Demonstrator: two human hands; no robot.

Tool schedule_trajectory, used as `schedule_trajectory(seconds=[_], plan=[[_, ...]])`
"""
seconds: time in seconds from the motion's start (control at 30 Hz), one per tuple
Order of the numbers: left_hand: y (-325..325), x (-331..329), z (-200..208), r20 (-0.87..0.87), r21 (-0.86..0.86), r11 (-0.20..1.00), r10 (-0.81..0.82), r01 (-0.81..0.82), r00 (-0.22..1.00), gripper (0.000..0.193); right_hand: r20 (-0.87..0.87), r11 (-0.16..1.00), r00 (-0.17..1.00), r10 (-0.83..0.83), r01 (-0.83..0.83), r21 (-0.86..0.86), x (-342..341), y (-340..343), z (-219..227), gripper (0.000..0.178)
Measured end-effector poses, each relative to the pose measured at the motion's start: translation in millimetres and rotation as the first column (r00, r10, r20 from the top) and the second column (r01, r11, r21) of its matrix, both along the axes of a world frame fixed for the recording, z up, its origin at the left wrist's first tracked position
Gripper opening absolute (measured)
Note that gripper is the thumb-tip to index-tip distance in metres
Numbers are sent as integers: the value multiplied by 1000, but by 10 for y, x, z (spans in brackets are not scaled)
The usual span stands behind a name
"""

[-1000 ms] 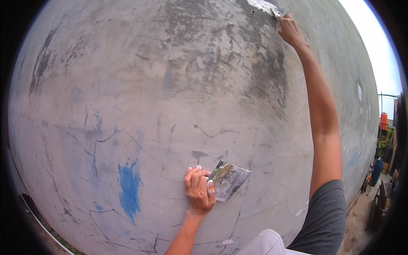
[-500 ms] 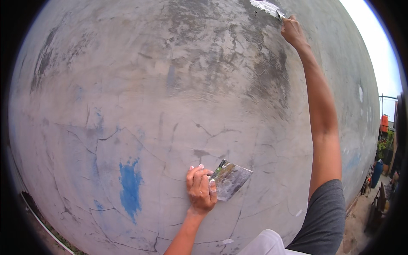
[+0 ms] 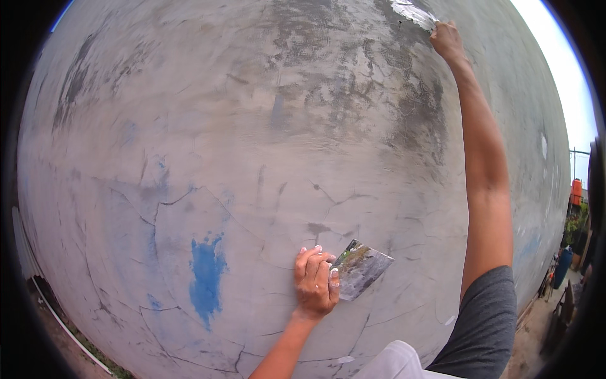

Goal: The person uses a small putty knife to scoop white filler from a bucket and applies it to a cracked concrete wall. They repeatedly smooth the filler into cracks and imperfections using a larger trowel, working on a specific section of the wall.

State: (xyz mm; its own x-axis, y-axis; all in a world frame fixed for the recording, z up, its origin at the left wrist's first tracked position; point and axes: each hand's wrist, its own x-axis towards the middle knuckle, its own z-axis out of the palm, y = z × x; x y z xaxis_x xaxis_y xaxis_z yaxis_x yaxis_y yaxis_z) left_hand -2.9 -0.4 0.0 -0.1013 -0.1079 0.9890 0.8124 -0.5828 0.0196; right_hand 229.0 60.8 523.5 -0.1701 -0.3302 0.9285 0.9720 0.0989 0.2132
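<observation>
My right arm is stretched up to the top of a grey, cracked wall [image 3: 284, 151]. My right hand [image 3: 447, 41] is closed on a putty knife, mostly hidden by the fingers and a smear of white putty [image 3: 413, 11] on the wall's dark patch. Lower down, my left hand [image 3: 317, 284] is closed around one edge of a flat, shiny metal scraper [image 3: 363, 271], tilted in front of the wall. White putty spots mark the left fingers. The scraper's surface reflects its surroundings, and its gripped edge is hidden.
A blue paint patch [image 3: 207, 278] marks the wall left of my left hand. Cracks run across its lower part. Beyond the wall's right edge are an orange tank [image 3: 576, 191], a blue barrel [image 3: 562, 266] and plants. A pale pipe [image 3: 69, 331] runs at lower left.
The view has turned slightly, so the wall and both hands sit further right in the picture. Both hands keep their grips, with little movement against the wall.
</observation>
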Motion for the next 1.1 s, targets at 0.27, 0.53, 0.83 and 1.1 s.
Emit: schedule_trajectory(seconds=[0.27, 0.53, 0.83, 1.1], plan=[[-11, -11, 13, 7, 12, 999, -32, 32, 999, 21, 26, 996, 995, 92, -92, -10, -592, -65, -429, 28], [-13, -37, 6, -4, 3, 999, -43, 43, 999, 20, 128, 977, 983, 128, -147, 155, -777, -223, -855, 33], [-25, -6, 12, -11, 11, 999, -40, 41, 999, 20, -53, 999, 998, 26, -28, -29, -174, -42, -289, 31], [20, -33, 9, 10, 32, 996, -81, 81, 997, 19, 179, 982, 967, 179, -185, 19, -802, -225, -1141, 31]])
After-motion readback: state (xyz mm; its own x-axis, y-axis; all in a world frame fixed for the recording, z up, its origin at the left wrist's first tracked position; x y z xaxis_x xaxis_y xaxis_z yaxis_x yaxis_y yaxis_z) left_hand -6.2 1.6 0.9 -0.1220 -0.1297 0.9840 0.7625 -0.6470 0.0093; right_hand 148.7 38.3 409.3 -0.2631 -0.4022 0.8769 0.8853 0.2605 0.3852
